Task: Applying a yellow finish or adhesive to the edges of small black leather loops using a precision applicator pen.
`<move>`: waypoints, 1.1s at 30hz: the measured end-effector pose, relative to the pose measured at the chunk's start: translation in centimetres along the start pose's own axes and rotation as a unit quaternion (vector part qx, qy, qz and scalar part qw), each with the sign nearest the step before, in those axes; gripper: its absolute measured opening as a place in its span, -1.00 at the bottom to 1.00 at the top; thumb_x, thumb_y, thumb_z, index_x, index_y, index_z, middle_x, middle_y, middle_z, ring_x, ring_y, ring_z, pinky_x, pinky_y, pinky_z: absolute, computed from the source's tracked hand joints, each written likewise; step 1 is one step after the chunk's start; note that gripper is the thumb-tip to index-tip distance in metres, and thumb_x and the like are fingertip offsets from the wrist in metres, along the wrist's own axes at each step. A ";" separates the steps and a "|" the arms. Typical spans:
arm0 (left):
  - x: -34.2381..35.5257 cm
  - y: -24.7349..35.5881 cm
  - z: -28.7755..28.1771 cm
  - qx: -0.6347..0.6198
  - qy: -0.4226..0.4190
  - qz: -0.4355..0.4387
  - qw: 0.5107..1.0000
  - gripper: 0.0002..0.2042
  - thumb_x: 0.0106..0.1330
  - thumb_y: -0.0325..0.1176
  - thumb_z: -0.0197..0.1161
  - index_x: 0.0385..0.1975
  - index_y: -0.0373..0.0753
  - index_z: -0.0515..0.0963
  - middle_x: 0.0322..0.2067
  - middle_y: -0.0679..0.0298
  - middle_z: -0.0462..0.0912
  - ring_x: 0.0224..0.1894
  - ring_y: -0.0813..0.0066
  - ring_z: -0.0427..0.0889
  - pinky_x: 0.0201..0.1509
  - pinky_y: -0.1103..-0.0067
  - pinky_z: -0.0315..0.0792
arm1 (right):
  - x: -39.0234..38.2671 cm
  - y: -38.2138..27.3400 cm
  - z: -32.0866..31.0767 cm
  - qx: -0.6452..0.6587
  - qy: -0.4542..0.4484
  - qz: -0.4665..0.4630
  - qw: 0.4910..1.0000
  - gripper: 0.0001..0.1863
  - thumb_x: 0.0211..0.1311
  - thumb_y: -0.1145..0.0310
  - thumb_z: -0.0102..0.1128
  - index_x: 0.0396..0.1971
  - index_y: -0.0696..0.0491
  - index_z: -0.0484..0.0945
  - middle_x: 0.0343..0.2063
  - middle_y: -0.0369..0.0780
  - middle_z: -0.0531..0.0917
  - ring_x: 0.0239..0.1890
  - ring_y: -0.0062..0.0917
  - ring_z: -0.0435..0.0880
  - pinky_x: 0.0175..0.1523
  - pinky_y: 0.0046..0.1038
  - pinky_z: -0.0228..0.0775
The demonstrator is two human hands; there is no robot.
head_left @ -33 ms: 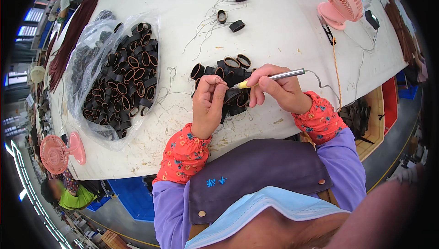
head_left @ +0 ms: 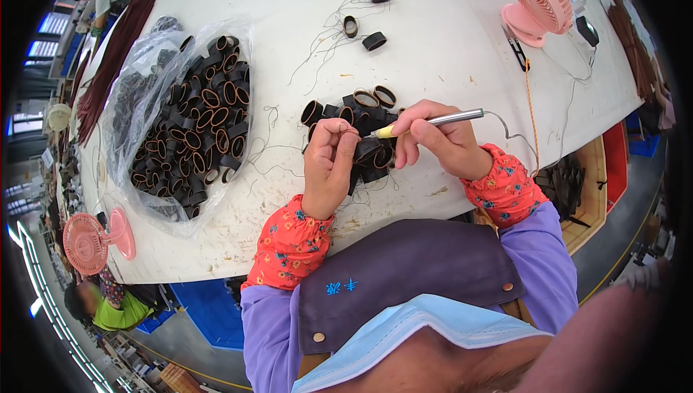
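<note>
My right hand [head_left: 438, 137] grips a pen-like tool [head_left: 455, 117] with a metal barrel, yellow band and thin cable, its tip angled leftward to my left fingertips. My left hand [head_left: 332, 155] is closed in a pinch at that tip; whatever sits between finger and thumb is too small to make out. Just beneath and behind both hands lies a pile of black rings [head_left: 372, 108] with tan edges and loose threads. Three more black rings [head_left: 374, 41] with long threads lie farther up the white table.
A clear bag of black rings [head_left: 195, 126] fills the left. Pink fans [head_left: 534, 0] stand back right and front left [head_left: 86, 241], with black snips [head_left: 516, 52] and orange cord near the former. Brown strips [head_left: 115, 54] line the left edge. Two other people [head_left: 123, 310] are at the left.
</note>
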State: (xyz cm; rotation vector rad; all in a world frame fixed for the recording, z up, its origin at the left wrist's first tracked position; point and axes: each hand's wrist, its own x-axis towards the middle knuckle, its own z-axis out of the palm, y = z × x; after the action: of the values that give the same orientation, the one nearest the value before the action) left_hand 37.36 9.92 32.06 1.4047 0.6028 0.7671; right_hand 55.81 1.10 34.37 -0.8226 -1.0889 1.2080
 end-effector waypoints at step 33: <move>-0.3 -0.1 0.1 0.081 -0.049 0.012 0.995 -0.91 0.10 -0.54 0.31 -0.54 -0.27 0.52 -0.54 0.44 0.41 -0.60 0.79 0.21 -0.56 0.77 0.11 | 0.6 0.7 1.2 -0.110 0.084 0.066 0.988 -0.85 0.21 0.47 0.18 -0.24 0.06 0.44 -0.51 -0.37 0.52 -0.52 -0.78 0.47 -0.44 -0.70 0.33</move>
State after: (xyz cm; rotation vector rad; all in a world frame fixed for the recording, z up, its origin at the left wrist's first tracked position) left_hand 37.23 9.66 31.99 1.5917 0.5812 0.6760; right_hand 54.45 1.80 34.22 -1.1609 -1.0532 1.1178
